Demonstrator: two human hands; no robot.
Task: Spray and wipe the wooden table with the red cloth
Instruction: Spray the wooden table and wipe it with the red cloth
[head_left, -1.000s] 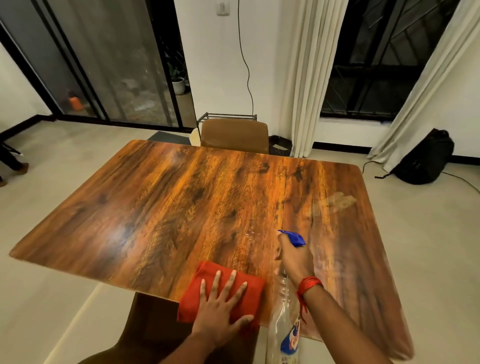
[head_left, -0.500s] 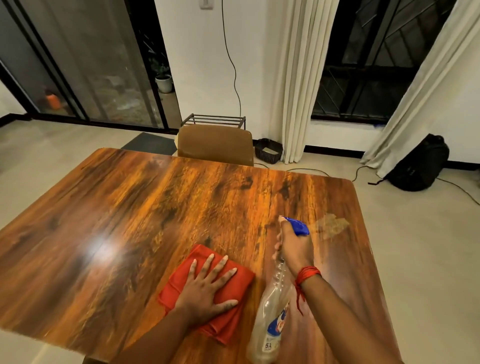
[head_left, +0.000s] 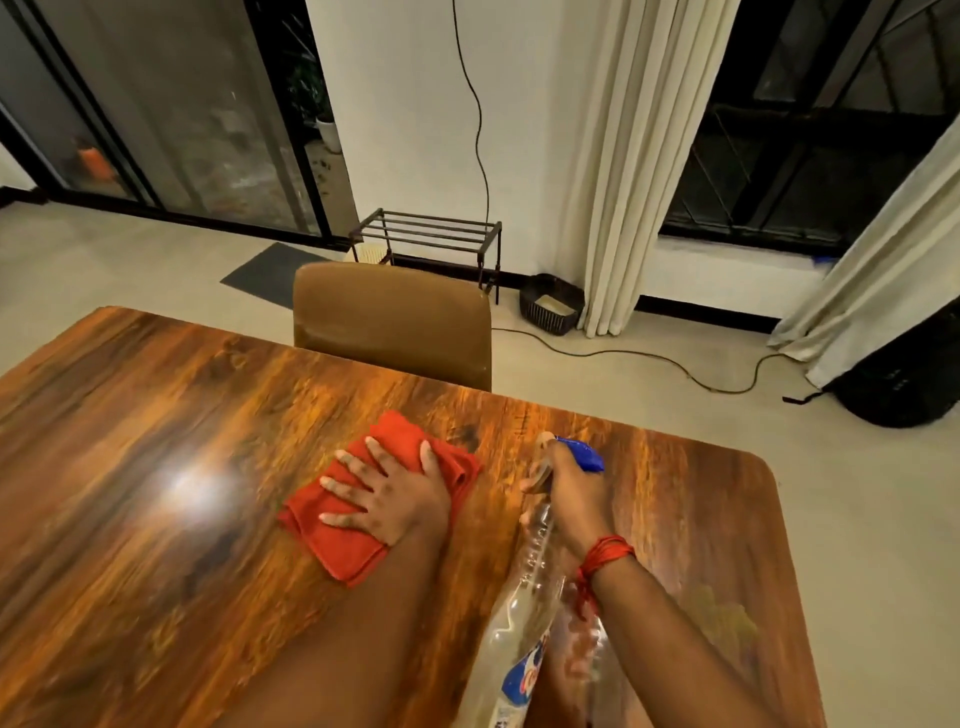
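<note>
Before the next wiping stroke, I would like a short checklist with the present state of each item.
1. Left hand flat on the red cloth: ok.
2. Red cloth lying on the wooden table: ok.
3. Right hand gripping the spray bottle: ok.
4. Blue nozzle pointing away, over the table: ok.
5. Surface ahead of the cloth wet with spray: cannot tell.
6. Smudge near the right edge wiped: not ok.

**Colours on the table**

Wooden table (head_left: 208, 467): orange-brown, dark streaky grain, white glare patch. Cloth (head_left: 358, 540): solid red. Spray bottle (head_left: 524, 613): clear body, blue nozzle, blue-and-white label. Wrist thread (head_left: 605, 553): red. Chair (head_left: 389, 322): tan brown. Curtains (head_left: 628, 156): cream. Floor mat (head_left: 265, 270): grey.
</note>
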